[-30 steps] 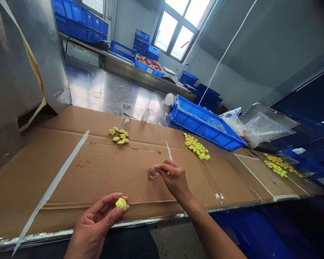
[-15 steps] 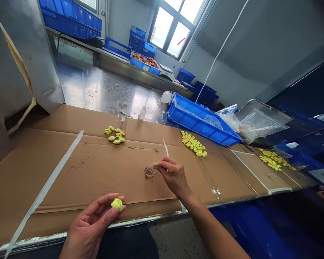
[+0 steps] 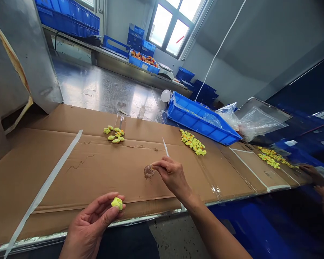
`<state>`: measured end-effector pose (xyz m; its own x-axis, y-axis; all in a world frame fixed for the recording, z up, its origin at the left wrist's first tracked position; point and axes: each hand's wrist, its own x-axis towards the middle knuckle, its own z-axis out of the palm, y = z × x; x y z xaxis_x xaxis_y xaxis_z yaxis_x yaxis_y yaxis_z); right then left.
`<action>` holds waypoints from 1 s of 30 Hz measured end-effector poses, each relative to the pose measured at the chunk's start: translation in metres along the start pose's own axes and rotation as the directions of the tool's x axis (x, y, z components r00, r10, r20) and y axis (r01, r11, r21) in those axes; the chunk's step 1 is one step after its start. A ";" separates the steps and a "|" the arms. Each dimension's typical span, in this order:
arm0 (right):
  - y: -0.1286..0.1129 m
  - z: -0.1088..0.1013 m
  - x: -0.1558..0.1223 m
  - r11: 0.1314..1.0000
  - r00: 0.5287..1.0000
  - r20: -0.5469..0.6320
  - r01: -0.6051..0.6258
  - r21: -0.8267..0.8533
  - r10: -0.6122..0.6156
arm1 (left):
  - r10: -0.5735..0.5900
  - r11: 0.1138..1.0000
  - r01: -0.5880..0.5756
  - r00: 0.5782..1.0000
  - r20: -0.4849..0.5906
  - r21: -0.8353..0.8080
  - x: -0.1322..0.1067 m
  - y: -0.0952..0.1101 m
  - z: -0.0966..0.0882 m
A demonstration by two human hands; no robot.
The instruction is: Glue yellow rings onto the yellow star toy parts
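My left hand (image 3: 93, 221) is near the front edge of the cardboard, its thumb and fingers closed on a small yellow-green piece (image 3: 117, 203) with a dark slot-like mark on top. My right hand (image 3: 171, 174) is in a pinch over a glossy brown round patch (image 3: 148, 172) on the cardboard (image 3: 110, 165). Whatever its fingertips hold is too small to make out. Ahead of the left hand lies a small group of yellow-green pieces (image 3: 116, 139), some with orange spots. A larger cluster of similar pieces (image 3: 193, 142) sits beyond the right hand.
Behind the larger cluster stands a blue crate (image 3: 202, 126) beside clear plastic bags (image 3: 261, 122). A small bottle (image 3: 142, 111) rests on the metal table (image 3: 102, 90). At far right, another person's hands (image 3: 318, 181) are near more yellow pieces (image 3: 270, 160). A metal housing (image 3: 24, 61) rises at left.
The other person's hand at far right has come up to the yellow pieces there. My own hands stay almost where they were, with the view shifted slightly.
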<state>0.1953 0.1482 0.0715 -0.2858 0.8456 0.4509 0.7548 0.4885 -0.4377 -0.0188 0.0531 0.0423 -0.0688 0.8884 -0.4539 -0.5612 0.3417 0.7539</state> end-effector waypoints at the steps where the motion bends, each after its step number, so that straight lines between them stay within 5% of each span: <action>1: -0.001 -0.001 0.000 1.000 1.000 0.009 -0.006 -0.002 0.006 | 0.000 1.000 0.000 1.000 0.006 -0.002 0.000 0.000 -0.001; 20: -0.009 -0.005 0.004 0.958 0.973 0.066 -0.230 0.171 0.221 | -0.036 0.999 0.036 0.998 0.046 0.001 0.006 -0.003 -0.008; 30: 0.000 -0.010 0.007 0.988 0.989 -0.001 -0.144 0.062 0.145 | -0.033 0.999 0.033 0.999 0.034 0.015 0.005 -0.004 -0.007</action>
<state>0.1995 0.1522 0.0821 -0.1727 0.9071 0.3838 0.7503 0.3736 -0.5454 -0.0225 0.0541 0.0339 -0.0224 0.8864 -0.4623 -0.5505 0.3751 0.7459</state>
